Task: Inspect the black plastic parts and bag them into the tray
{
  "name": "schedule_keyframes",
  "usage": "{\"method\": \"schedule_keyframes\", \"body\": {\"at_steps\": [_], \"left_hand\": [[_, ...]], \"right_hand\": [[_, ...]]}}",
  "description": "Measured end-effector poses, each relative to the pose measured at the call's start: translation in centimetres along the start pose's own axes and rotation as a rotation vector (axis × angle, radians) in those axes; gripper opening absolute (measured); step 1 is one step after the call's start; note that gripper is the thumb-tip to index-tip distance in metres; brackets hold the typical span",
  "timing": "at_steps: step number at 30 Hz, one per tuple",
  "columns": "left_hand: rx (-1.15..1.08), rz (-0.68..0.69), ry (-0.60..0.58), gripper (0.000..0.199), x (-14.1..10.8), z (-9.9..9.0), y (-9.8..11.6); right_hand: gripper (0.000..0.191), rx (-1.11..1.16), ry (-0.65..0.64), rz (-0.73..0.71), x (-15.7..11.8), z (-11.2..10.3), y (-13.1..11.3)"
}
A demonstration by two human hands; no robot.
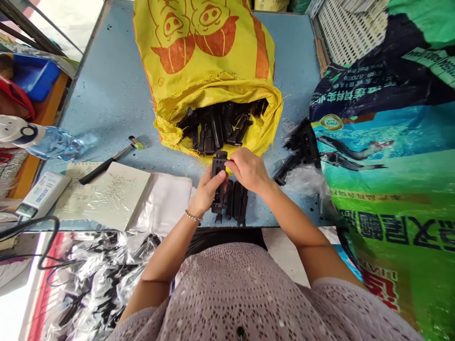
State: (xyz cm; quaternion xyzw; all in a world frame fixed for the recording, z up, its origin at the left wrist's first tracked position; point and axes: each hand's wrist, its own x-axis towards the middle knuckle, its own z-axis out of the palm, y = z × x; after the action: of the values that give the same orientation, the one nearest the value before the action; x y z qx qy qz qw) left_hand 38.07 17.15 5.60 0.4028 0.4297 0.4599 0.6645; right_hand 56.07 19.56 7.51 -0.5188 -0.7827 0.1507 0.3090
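My left hand (208, 190) is wrapped round a black plastic part (219, 163), held upright in front of the yellow sack (202, 52). The fingers of my right hand (249, 169) are pinched together at the right side of that part; whatever is between them is too small to make out. Several similar black parts (240, 201) lie side by side just beneath my hands at the table's front edge. More black parts (213, 125) fill the open mouth of the sack.
Left on the blue table (106, 71) are a hammer (106, 163), a paper pad with small pins (122, 187), clear bags (165, 199), a white box (44, 192) and a bottle (53, 142). At right, black parts (302, 144) lie beside a large green-blue sack (384, 180).
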Motion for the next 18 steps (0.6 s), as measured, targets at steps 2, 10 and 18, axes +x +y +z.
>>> {"method": "schedule_keyframes", "body": {"at_steps": [2, 10, 18], "left_hand": [[-0.040, -0.071, -0.023, 0.042, -0.5, -0.1, 0.0], [-0.185, -0.220, 0.120, 0.047, 0.2, -1.8, 1.0], [0.560, -0.044, 0.209, 0.072, -0.7, -4.5, -4.8]], "right_hand": [[0.047, 0.062, -0.090, 0.053, 0.7, 0.5, 0.0], [0.041, 0.033, -0.263, -0.287, -5.1, 4.1, -4.1], [0.055, -0.223, -0.169, 0.340, 1.7, 2.7, 1.4]]}}
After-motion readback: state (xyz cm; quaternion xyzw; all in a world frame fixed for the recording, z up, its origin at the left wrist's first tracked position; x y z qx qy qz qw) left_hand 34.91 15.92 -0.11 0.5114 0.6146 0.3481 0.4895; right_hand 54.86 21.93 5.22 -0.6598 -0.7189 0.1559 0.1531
